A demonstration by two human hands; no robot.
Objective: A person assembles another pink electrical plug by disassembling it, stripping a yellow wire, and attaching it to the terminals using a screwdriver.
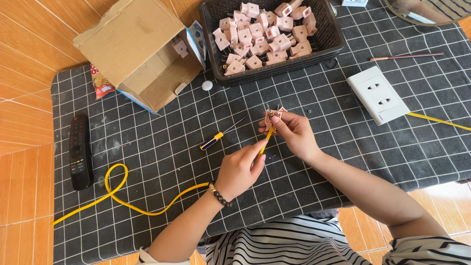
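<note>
— So, from the head camera, where are we standing?

— I'm watching the wiring step, I'd judge. The right hand (294, 132) is pinching a small pink plug (271, 119), prongs up, just above the checked mat (343, 162). The left hand (240, 169) is closed around the end of the yellow cable (122, 196), feeding its tip into the plug's underside.

— And the next move?

— I'm thinking it's calling for steady seating of the wire, then the screwdriver (218, 137), which is lying just left of the hands, within easy reach.

— Packages, labels?

— A brown cardboard box (132, 49) is lying on its side at upper left, flaps open, blue and white print along its edges, one pink plug inside. A red snack wrapper (101, 83) is peeking out beside it. A black basket (333, 37) at the top is holding a heap of finished pink plugs. A white wall socket plate (378, 95) is sitting to the right, a black remote (80, 152) far left.
</note>
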